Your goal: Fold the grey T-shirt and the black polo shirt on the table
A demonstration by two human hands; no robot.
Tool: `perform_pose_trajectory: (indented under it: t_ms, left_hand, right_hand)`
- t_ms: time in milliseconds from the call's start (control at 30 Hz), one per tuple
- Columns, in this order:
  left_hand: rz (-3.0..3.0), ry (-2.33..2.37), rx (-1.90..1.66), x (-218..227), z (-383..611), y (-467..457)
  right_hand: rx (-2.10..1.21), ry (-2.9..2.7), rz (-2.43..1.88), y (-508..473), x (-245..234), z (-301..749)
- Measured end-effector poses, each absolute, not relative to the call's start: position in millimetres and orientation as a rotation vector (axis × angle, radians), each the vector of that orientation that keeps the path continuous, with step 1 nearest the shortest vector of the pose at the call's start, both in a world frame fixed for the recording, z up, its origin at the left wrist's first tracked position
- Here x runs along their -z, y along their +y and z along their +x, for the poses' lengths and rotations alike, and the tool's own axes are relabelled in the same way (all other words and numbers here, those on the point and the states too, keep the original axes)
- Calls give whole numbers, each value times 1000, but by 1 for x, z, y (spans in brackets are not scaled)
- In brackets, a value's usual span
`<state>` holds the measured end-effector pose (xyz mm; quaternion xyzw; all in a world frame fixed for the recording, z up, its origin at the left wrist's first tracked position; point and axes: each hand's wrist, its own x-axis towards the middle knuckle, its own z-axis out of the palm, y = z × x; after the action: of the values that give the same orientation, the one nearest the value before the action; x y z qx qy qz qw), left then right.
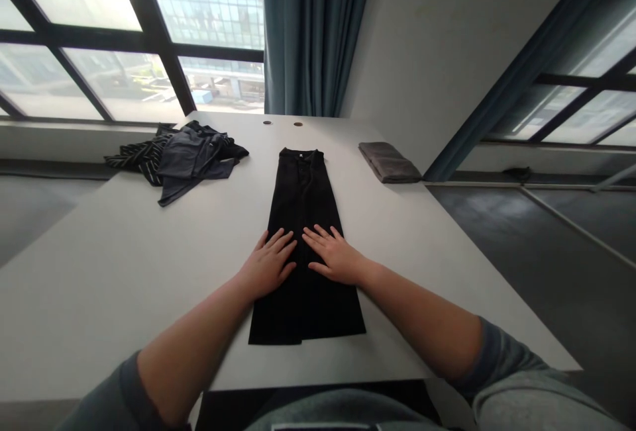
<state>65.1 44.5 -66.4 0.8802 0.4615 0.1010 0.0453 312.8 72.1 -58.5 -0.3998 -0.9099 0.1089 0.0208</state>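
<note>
A pair of black trousers lies flat on the white table, its waistband toward the far side and its leg hems near me. My left hand rests palm down on the left leg, fingers spread. On the right leg my right hand lies flat too, fingers apart and pointing inward. Neither hand grips the cloth. The two legs lie side by side, and their hems end at slightly different heights.
At the far left of the white table is a loose heap of dark clothes, some striped, partly over the edge. A folded grey-brown garment lies at the far right. Behind stand a blue curtain and windows.
</note>
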Motion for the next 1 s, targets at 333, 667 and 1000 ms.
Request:
perform_pose_trajectory:
  t_ms: [333, 667, 1000]
  left_hand:
    - [2572, 1005, -230, 37, 50, -53]
    - [2536, 1496, -604, 47, 68, -66]
    - [2673, 1440, -707, 65, 97, -82]
  right_hand:
    - [-414, -2729, -669, -29, 58, 352]
    - [5, -2641, -733, -42, 70, 352]
    - [-65, -2581, -842, -62, 70, 368]
